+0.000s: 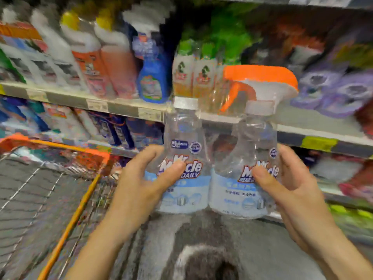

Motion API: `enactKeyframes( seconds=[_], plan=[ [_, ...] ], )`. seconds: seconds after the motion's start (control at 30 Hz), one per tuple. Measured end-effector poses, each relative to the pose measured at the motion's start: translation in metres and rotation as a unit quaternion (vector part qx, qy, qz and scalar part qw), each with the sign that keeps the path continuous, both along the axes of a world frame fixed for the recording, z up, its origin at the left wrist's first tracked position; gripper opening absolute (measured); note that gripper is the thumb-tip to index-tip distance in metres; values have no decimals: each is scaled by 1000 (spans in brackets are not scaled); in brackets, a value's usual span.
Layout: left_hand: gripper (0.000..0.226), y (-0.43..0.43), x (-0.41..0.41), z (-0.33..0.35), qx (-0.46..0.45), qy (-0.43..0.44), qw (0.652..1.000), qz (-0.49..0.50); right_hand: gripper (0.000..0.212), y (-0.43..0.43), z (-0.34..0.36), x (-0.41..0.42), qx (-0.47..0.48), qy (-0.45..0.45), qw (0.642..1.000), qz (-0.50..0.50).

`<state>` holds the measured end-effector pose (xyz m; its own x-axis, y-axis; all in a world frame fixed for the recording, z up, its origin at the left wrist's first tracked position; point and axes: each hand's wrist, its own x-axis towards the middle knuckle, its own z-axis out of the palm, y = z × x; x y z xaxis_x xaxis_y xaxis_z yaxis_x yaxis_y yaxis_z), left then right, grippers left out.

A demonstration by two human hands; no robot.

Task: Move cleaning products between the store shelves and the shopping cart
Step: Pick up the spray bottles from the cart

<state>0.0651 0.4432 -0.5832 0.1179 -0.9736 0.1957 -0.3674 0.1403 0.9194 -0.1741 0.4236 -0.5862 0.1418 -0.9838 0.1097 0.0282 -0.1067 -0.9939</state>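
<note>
Mid-transfer, head view only, edges heavily blurred.

Progress:
- Two clear bottles are in the air, on neither shelf nor cart: a capped bottle (185,138) and a spray bottle (254,142) with an orange-and-white trigger. They sit side by side and touching, seemingly bound as one pack by clear wrap.
- They hang in front of the shelf (96,106) edge, right of the cart (96,152) and its orange rim.
- Direction of travel cannot be read from one moment. My guess: either just lifted off the shelf or about to go back on it.
- Either way the set-down is still to do.
- The cart's contents are too smeared to make out.
- The shelf behind is well stocked: blue sprayer (154,83), green-capped bottles (189,77), others unreadable.

Thing against grip:
- Left grip (141,178) is clamped on the capped bottle's lower half from its left side. The thumb lies over the front label and the fingers curl round behind.
- Right grip (290,178) is clamped on the spray bottle's lower half from its right side, thumb likewise on the label.
- Both grips sit low, so necks, cap and trigger stand clear above them.
- The bottles are upright, squeezed between the two grips, bases unsupported.
</note>
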Motion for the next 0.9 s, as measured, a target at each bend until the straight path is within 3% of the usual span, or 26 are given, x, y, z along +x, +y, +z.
enactKeyframes(
  seconds=[0.07,0.13,0.2,0.27,0.53,0.6,0.67,0.77,0.9],
  plan=[
    [53,-22,-29,-3,8,-18,1000,-23,65,-13,-6,-29,-3,-12,1000,-29],
    [39,-44,-57,-4,8,-9,999,-53,65,-28,-9,-54,-17,-26,998,-59],
    [30,-64,-79,-3,-20,-34,997,-73,51,-43,-13,-73,-34,-27,997,-67],
    [37,-89,-100,-6,-33,-65,994,-87,36,-64,-18,-97,-44,-16,995,-84],
    [14,-190,-158,-13,-92,-132,982,-97,52,-152,-25,-155,-80,-23,988,-127],
    [20,-209,-162,-14,-96,-152,980,-89,55,-171,-28,-159,-76,-16,988,-131],
    [12,-227,-165,-14,-92,-173,978,-76,52,-190,-33,-160,-68,-4,989,-134],
    [46,-246,-171,-23,-42,-213,976,-14,49,-215,-42,-158,-56,22,988,-139],
    [44,-258,-180,-40,20,-228,973,30,52,-233,-58,-162,-51,70,987,-133]
  ],
)
